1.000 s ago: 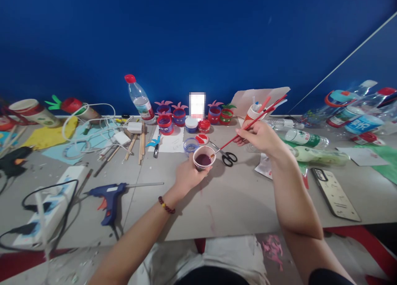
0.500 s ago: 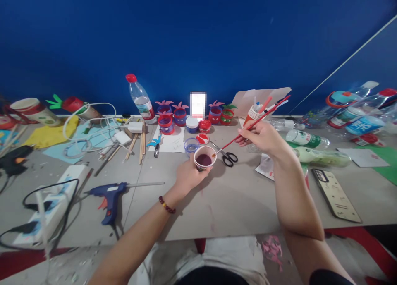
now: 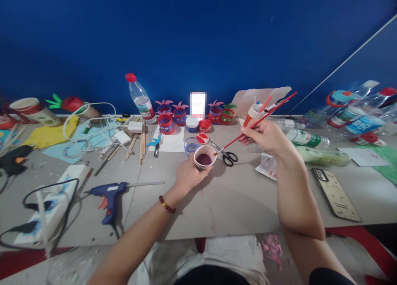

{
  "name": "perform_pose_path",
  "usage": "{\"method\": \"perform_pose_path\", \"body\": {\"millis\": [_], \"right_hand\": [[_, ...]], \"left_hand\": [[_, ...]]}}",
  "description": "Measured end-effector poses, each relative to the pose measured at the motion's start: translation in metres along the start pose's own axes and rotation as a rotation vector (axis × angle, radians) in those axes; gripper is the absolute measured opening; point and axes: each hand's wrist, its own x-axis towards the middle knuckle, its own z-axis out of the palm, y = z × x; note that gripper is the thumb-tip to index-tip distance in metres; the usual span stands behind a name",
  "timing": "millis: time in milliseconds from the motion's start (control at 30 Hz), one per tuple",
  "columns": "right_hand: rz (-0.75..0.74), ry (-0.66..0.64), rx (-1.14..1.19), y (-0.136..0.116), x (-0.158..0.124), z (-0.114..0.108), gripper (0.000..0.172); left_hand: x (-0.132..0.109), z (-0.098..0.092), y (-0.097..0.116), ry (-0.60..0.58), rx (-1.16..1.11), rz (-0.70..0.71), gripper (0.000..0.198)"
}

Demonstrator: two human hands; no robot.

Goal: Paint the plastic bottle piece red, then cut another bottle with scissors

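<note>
My left hand (image 3: pixel 191 173) is wrapped round a paper cup (image 3: pixel 202 165) with dark purplish liquid inside. Between the fingers of my right hand (image 3: pixel 263 137) is a slim red paintbrush (image 3: pixel 231 142), its tip at the right side of the cup's rim. Black-handled scissors (image 3: pixel 228 158) lie just right of the cup. Behind the cup are a small clear plastic cup (image 3: pixel 191 145), a lid smeared with red (image 3: pixel 202 139), an open jar of red paint (image 3: pixel 204 126) and a blue jar with a white top (image 3: pixel 192 125).
Painted rings with paper leaves (image 3: pixel 166 124) stand along the blue wall. A water bottle (image 3: pixel 143 105) leans there. At left lie a blue glue gun (image 3: pixel 113 198) and a power strip (image 3: pixel 58 202). Plastic bottles (image 3: pixel 307 139) and a phone (image 3: pixel 336 195) are at right.
My right hand has shifted slightly right, and the brush with it; its back end sits a little further right. My left hand and the cup stay put.
</note>
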Motion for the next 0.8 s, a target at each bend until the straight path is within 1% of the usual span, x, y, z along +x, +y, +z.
{"method": "perform_pose_path", "body": {"millis": [133,367,533,667,800], "right_hand": [[-0.011,0.001,0.003,0.0024,0.0015,-0.0023,0.029],[0.016,0.022,0.010,-0.0033,0.0004,-0.0001,0.032],[0.018,0.033,0.011,-0.0023,0.0009,-0.0010,0.033],[0.013,0.024,0.017,-0.0017,0.0011,-0.0011,0.029],[0.026,0.037,0.014,-0.0022,0.0009,-0.0012,0.031]], "left_hand": [[0.0002,-0.0003,-0.0001,0.000,0.003,0.004,0.055],[0.0004,-0.0016,0.0005,0.016,0.002,0.006,0.057],[0.0000,-0.0035,0.0019,0.004,-0.004,-0.004,0.056],[0.0004,-0.0022,0.0009,0.008,-0.009,0.008,0.056],[0.0007,-0.0011,-0.0001,0.014,-0.009,0.007,0.056]]}}
